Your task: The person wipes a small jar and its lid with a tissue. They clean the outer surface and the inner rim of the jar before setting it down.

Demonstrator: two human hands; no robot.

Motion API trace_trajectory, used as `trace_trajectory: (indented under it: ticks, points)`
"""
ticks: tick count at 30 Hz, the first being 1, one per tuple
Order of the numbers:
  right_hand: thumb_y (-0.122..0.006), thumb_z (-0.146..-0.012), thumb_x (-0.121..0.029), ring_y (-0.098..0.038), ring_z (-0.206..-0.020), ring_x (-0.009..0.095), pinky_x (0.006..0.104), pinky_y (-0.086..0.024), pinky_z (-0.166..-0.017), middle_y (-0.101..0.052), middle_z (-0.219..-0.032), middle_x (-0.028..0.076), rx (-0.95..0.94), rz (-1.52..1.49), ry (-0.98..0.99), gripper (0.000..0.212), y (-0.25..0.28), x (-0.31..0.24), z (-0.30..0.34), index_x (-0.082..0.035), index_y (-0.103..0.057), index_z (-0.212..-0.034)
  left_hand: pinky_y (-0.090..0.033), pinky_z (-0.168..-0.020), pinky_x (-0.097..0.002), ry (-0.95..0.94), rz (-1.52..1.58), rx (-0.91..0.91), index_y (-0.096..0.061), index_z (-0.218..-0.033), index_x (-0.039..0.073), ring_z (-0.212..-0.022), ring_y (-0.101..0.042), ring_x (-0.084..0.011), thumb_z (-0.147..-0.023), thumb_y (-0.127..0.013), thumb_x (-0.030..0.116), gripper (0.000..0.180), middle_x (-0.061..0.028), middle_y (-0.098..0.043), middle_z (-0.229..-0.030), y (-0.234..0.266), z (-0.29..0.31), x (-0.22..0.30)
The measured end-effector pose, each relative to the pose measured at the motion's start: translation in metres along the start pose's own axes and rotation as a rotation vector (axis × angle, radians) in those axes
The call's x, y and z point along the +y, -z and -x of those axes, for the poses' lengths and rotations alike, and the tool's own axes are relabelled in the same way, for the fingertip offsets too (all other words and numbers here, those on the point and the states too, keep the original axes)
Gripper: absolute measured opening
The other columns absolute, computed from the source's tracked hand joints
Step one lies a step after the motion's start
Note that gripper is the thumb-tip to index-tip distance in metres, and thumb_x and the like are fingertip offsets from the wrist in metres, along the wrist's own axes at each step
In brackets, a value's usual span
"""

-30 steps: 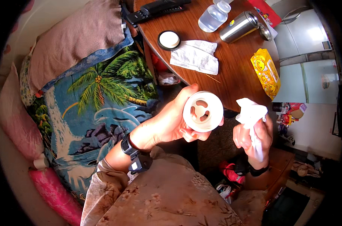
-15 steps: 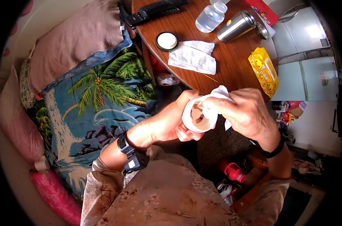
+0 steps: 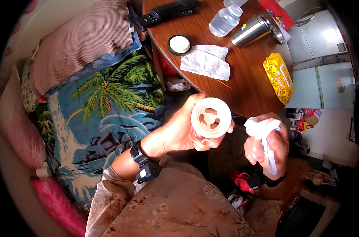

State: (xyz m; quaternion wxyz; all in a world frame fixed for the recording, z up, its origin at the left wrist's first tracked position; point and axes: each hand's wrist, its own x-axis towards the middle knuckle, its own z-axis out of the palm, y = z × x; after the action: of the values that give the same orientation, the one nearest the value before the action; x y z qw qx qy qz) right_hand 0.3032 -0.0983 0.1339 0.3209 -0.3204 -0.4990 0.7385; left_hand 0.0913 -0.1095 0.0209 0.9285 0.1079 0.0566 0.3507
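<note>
My left hand (image 3: 184, 127) is closed around a white round plastic lid (image 3: 225, 113), its fingers wrapped under and beside it. Curved brownish openings show in the lid's recessed middle, which faces up. To the right, my right hand (image 3: 275, 147) grips a crumpled white wipe (image 3: 262, 127), with one end hanging down past the fingers. A gap separates the wipe from the lid. On the table beyond lie a black-rimmed white round cap (image 3: 179, 44) and a folded white cloth (image 3: 206, 63). A thin stick (image 3: 224, 84) lies nearby.
The brown wooden table (image 3: 242, 89) also bears a steel flask (image 3: 250, 31), a clear bottle (image 3: 225, 20), a yellow wipes pack (image 3: 278, 79) and black remote controls (image 3: 163, 15). At left is a bed with a palm-patterned cover (image 3: 108, 118).
My right hand has pulled the wipe out of the lid and moved right and down. The lid's openings now show fully; my left hand holds it in nearly the same place.
</note>
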Motion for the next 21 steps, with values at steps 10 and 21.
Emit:
trace_trajectory:
  ticks: [10,21]
  points:
    - [-0.059,-0.096,-0.014,-0.058,-0.068,0.009,0.0220,-0.047,-0.056,-0.060,-0.109,0.013,0.233,0.624,0.280,0.027,-0.017,-0.007,0.001,0.011,-0.063,-0.104,-0.027,-0.038,-0.0196,0.010,0.065,-0.042,-0.055,-0.110,-0.006,-0.045,-0.038,-0.0092,-0.089,-0.026,0.079,0.092,-0.0081,-0.052,-0.065,-0.018,0.001,-0.003]
    - [-0.072,-0.078,0.012,-0.066,-0.070,0.021,0.0285,-0.051,-0.063,-0.066,-0.084,0.015,0.318,1.095,0.570,0.025,-0.038,0.017,-0.020,0.005,-0.064,-0.101,-0.042,-0.055,-0.0210,-0.374,-0.509,0.295,-0.053,-0.128,0.004,-0.081,-0.059,-0.0092,-0.094,-0.024,0.066,0.076,-0.0064,-0.065,-0.103,-0.003,-0.003,-0.024]
